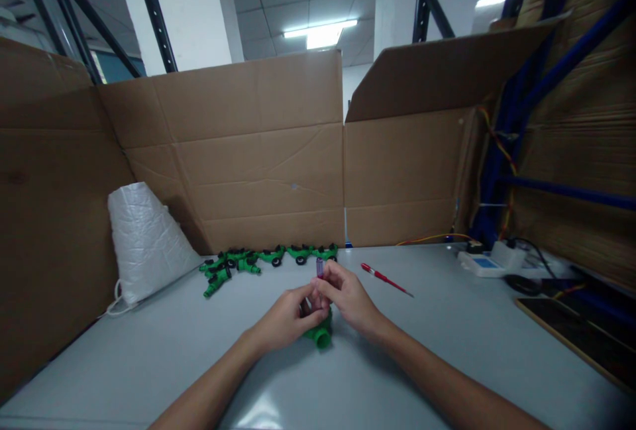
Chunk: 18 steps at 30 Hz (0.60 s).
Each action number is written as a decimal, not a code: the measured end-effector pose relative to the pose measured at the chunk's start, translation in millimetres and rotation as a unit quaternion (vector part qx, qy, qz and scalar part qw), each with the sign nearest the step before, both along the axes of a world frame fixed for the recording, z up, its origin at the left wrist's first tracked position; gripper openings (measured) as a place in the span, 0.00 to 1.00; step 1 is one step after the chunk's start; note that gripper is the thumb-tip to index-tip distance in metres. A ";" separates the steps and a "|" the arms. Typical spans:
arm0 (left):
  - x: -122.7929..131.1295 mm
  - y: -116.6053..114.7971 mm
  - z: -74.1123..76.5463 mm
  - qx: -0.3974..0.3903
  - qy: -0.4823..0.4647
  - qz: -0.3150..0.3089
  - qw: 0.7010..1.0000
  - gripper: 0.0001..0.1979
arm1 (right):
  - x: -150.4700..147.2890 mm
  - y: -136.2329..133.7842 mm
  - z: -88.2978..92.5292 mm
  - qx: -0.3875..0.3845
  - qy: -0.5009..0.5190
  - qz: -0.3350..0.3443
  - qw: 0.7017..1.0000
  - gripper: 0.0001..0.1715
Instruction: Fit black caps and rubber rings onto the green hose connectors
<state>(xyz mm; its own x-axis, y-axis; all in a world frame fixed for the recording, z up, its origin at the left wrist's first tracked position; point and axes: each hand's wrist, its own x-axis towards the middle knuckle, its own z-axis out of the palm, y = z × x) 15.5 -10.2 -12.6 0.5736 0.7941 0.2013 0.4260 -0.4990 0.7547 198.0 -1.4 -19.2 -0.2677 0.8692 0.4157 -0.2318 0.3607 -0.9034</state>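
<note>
My left hand (293, 314) is closed around a green plastic toy piece (321, 336), low over the front middle of the table. The piece's round hollow end faces me, and my fingers cover much of the rest. My right hand (350, 297) pinches a small screwdriver with a clear purplish handle (319, 267), held upright just above the green piece. Its lower end is hidden behind my fingers, so I cannot tell whether the tip touches the piece. Both hands meet at the fingertips.
Several green toy pieces with black wheels (271, 256) lie in a row along the back. A red screwdriver (386, 279) rests to the right. A white padded bag (144, 241) leans at left. Cardboard walls (258, 171) enclose the table; a power strip (489, 263) sits at right.
</note>
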 end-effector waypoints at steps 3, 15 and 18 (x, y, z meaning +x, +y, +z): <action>-0.4 0.7 -1.4 0.000 0.000 0.001 1.000 0.15 | 0.1 0.3 0.1 0.003 -0.002 -0.004 1.000 0.25; -0.1 -0.3 -0.3 -0.001 -0.002 -0.001 1.000 0.14 | -2.4 1.3 -4.2 0.004 0.006 -0.004 1.000 0.26; 0.0 -0.9 0.8 0.001 0.000 -0.001 1.000 0.15 | -2.8 -0.4 -2.5 0.010 0.005 -0.006 1.000 0.25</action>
